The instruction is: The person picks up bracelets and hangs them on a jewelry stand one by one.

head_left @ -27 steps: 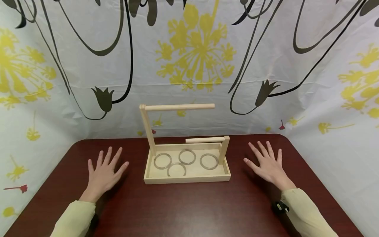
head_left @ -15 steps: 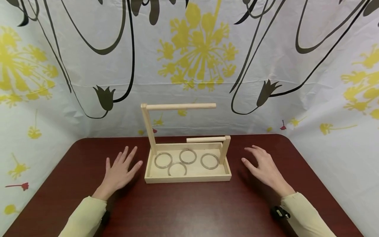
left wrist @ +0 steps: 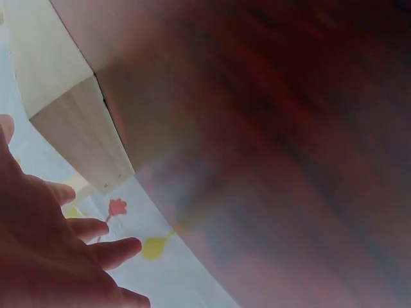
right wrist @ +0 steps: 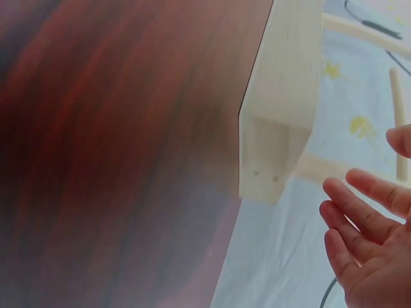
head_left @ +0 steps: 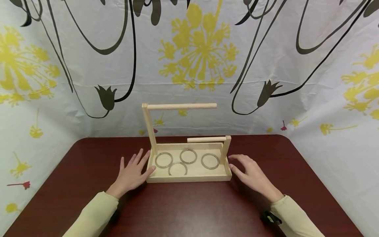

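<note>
A shallow wooden tray [head_left: 189, 179] stands in the middle of the table, with several clear rings [head_left: 210, 161] lying flat on its floor. A tall post [head_left: 149, 128] at its left end bears a long rod [head_left: 182, 106]; a short post [head_left: 225, 149] at the right end bears a shorter rod [head_left: 205, 140]. My left hand [head_left: 130, 174], fingers spread, is at the tray's left end, thumb overlapping the corner. At the right end is my right hand [head_left: 253, 174], its fingers loosely bent and fingertips right by the end wall. Both wrist views show relaxed fingers beside the tray's ends, holding nothing.
The dark red-brown table [head_left: 189, 210] has rounded far corners. A white curtain [head_left: 189, 72] with yellow and grey flower prints hangs behind and at both sides. Dark wrist devices [head_left: 270, 218] show below the sleeves.
Both hands have moved inward across the table, the left one rightward and the right one leftward, to the tray's ends. The right fingers have gone from spread to loosely bent. Tray and rings stay put.
</note>
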The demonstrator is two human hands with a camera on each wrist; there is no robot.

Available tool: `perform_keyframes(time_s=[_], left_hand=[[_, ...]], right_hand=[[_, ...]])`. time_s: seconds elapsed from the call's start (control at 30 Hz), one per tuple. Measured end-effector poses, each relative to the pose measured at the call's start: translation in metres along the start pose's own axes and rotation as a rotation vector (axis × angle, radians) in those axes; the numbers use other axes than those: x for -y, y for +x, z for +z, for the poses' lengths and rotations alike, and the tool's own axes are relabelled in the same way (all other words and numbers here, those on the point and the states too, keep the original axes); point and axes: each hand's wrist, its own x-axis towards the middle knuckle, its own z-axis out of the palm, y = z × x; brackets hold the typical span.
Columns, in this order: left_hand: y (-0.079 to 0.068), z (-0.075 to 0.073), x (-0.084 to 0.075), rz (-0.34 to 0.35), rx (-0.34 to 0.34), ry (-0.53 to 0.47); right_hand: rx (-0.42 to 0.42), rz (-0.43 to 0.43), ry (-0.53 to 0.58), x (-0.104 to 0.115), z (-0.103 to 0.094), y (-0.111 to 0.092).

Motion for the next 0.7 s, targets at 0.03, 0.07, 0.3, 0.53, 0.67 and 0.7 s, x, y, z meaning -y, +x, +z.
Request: perform_keyframes(time_s=[0.03, 0.07, 0.3, 0.53, 0.67, 0.7], left_hand=[[0.0, 0.001, -0.001, 0.003, 0.005, 0.003], [0.001, 0.001, -0.001, 0.005, 0.01, 0.008], [0.003, 0.008, -0.002, 0.025, 0.044, 0.044], [0.005, 0.009, -0.002, 0.018, 0.075, 0.012], [0.007, 0.008, -0.002, 0.017, 0.086, 0.007], [0.007, 0.008, -0.002, 0.019, 0.084, 0.015]], right_hand=[[-0.001, -0.012, 0.004, 0.002, 0.002, 0.001], [-0.002, -0.023, 0.011, 0.003, 0.005, 0.002], [0.026, -0.055, 0.06, 0.014, 0.02, 0.006], [0.067, -0.062, 0.127, 0.025, 0.031, 0.012], [0.077, -0.078, 0.144, 0.032, 0.036, 0.018], [0.078, -0.082, 0.145, 0.034, 0.038, 0.019]])
